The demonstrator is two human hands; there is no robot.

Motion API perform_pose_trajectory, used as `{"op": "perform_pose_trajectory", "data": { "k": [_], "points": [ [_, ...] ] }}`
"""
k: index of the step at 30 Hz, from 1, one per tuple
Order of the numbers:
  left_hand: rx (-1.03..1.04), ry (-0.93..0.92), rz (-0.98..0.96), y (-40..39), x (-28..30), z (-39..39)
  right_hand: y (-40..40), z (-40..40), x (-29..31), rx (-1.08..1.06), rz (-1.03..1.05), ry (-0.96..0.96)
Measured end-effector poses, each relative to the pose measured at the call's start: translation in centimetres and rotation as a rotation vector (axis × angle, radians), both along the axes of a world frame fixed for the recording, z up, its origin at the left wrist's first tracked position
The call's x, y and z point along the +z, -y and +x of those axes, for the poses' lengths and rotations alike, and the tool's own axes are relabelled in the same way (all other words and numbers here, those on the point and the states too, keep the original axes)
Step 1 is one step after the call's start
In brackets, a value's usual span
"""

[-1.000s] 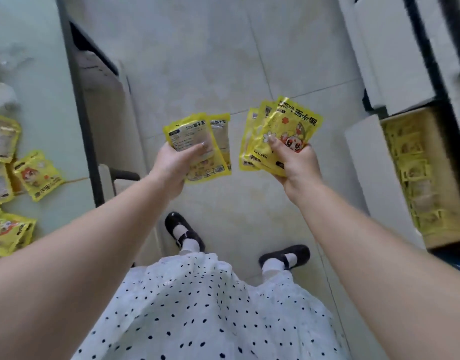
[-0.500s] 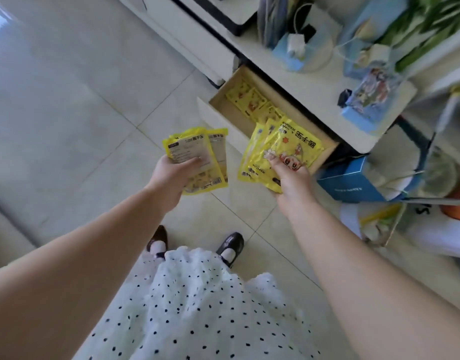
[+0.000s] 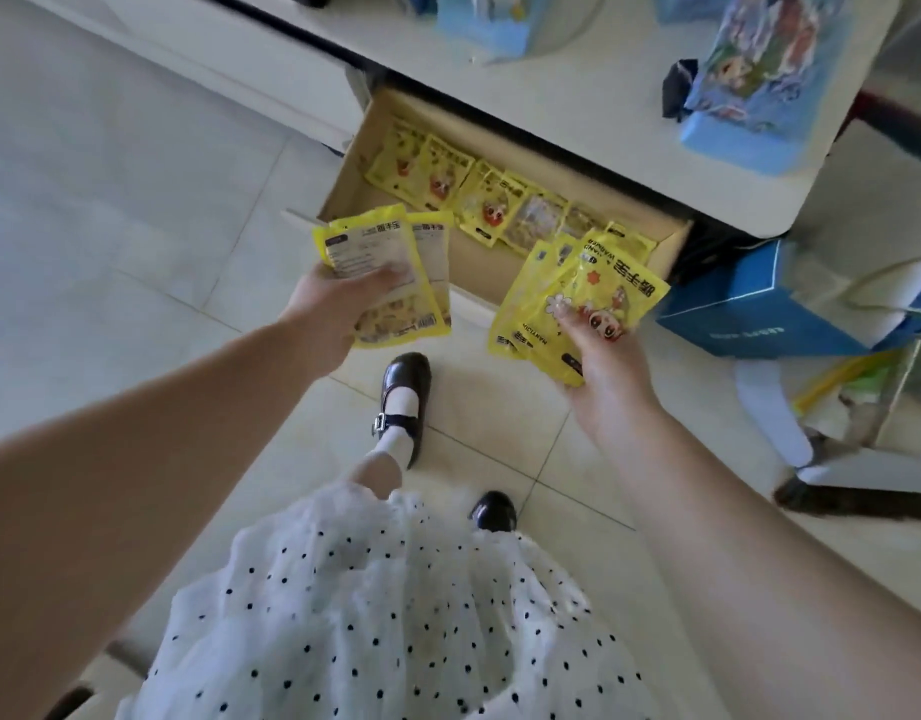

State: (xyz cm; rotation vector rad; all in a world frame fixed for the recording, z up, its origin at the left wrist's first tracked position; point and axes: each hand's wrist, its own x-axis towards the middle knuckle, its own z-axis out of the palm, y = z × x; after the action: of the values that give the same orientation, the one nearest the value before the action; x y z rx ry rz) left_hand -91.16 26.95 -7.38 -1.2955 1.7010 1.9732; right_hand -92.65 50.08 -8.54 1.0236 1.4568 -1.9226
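My left hand point(image 3: 329, 315) grips a small stack of yellow packets point(image 3: 396, 272), label side up, above the floor just in front of an open drawer point(image 3: 354, 171). My right hand point(image 3: 603, 356) holds a fanned bunch of yellow packets point(image 3: 583, 293) with a cartoon print, over the drawer's front right corner. Several more yellow packets point(image 3: 479, 194) lie inside the drawer. Both hands hover at about the same height, apart from each other.
The drawer sticks out from under a white desk point(image 3: 577, 96) that carries blue boxes point(image 3: 749, 70). A blue carton point(image 3: 749, 309) stands on the floor right of the drawer. My black shoes point(image 3: 403, 402) stand on the tiled floor close to the drawer front.
I have turned from the table on the left and stepped toward the drawer. Both hands still hold their packets and are now nearer to the open drawer.
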Motion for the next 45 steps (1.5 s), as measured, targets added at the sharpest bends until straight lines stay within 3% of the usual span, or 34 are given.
{"op": "perform_pose_trajectory", "data": {
  "k": [6, 12, 15, 19, 23, 28, 32, 39, 42, 45],
  "points": [
    [-0.083, -0.034, -0.029, 4.4, -9.4, -7.5, 4.6, -6.2, -9.3, 0.151, 0.098, 0.031],
    [-0.279, -0.033, -0.102, 8.1, -16.7, -13.6, 9.2, -12.2, -18.0, 0.109, 0.048, 0.051],
    [-0.33, -0.017, -0.183, 9.4, -19.8, -15.7, 10.6, -14.6, -21.0, 0.139, 0.121, 0.028],
    [-0.442, -0.017, -0.353, 11.1, -23.8, -18.1, 11.9, -17.0, -23.2, 0.188, 0.265, -0.118],
    [-0.391, -0.072, -0.381, 11.0, -24.7, -19.9, 13.0, -18.6, -24.1, 0.232, 0.302, -0.169],
    [-0.479, 0.002, -0.748, 9.9, -25.1, -21.9, 14.1, -19.5, -24.6, 0.265, 0.363, -0.166],
    [-0.499, -0.028, -0.897, 8.9, -26.6, -22.2, 14.6, -19.4, -24.8, 0.269, 0.442, -0.208],
    [-0.829, -0.269, -1.422, 8.1, -24.9, -21.4, 15.2, -18.6, -24.5, 0.158, 0.468, -0.238],
    [-1.193, -0.417, -1.391, 8.2, -24.6, -20.2, 15.2, -18.4, -24.3, 0.109, 0.491, -0.246],
    [-1.493, -0.316, -1.317, 7.7, -25.4, -19.5, 15.3, -18.4, -24.1, 0.097, 0.491, -0.241]
  ]
}}
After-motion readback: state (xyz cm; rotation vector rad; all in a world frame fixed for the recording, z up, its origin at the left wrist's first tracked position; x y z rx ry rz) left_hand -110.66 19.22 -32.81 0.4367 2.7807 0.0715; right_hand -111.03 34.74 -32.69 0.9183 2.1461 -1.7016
